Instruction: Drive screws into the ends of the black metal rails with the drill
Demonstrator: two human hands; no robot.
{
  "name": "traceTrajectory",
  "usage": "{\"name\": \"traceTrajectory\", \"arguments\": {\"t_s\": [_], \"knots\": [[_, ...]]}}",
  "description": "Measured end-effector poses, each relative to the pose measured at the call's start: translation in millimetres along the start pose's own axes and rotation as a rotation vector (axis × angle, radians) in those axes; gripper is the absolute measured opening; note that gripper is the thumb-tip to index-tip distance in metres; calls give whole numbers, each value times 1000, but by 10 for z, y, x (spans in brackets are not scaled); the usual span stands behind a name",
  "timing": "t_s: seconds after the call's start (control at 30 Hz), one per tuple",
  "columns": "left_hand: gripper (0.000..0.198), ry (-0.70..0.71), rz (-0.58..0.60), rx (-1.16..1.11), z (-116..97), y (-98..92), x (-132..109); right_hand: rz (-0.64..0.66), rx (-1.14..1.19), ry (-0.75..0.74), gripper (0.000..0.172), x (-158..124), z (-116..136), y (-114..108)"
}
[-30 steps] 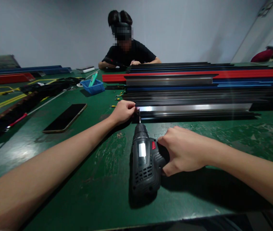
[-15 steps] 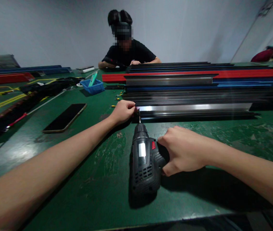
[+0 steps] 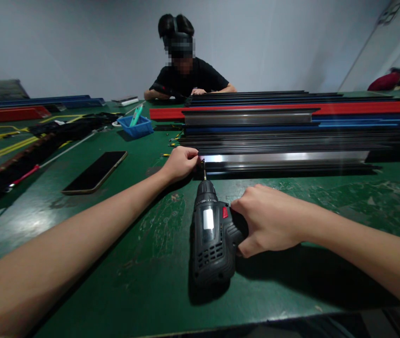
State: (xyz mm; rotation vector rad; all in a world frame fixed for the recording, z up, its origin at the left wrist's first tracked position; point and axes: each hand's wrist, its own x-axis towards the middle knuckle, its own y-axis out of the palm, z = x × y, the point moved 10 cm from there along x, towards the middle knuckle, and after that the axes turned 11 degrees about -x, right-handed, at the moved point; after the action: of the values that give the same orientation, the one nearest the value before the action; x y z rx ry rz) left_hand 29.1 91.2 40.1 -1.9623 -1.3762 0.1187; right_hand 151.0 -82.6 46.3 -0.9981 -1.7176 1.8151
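My right hand (image 3: pixel 268 220) is wrapped round the handle of a black cordless drill (image 3: pixel 212 239), which lies on its side with the chuck pointing away from me. Its thin bit (image 3: pixel 204 172) reaches the left end of a long metal profile (image 3: pixel 284 157), dark with a shiny silver face. At that same end, the curled fingers of my left hand (image 3: pixel 181 163) press together beside the bit's tip. What they pinch is hidden, though a small dark piece shows at the tip. More dark profiles (image 3: pixel 273 140) lie side by side just behind.
A phone (image 3: pixel 95 172) lies left of my left forearm. Beyond it stands a blue basket (image 3: pixel 136 126) holding a teal tool. Red bars (image 3: pixel 362 108) and cable bundles (image 3: pixel 45 143) lie on the green table (image 3: pixel 143 291). A person (image 3: pixel 193 75) in black leans over the far side.
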Motion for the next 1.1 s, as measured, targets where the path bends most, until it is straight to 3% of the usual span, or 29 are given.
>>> {"name": "traceTrajectory", "arguments": {"t_s": [1.1], "knots": [[31,9,11,2,3,1,-3,11,3,3,49,17,6,-6]]}}
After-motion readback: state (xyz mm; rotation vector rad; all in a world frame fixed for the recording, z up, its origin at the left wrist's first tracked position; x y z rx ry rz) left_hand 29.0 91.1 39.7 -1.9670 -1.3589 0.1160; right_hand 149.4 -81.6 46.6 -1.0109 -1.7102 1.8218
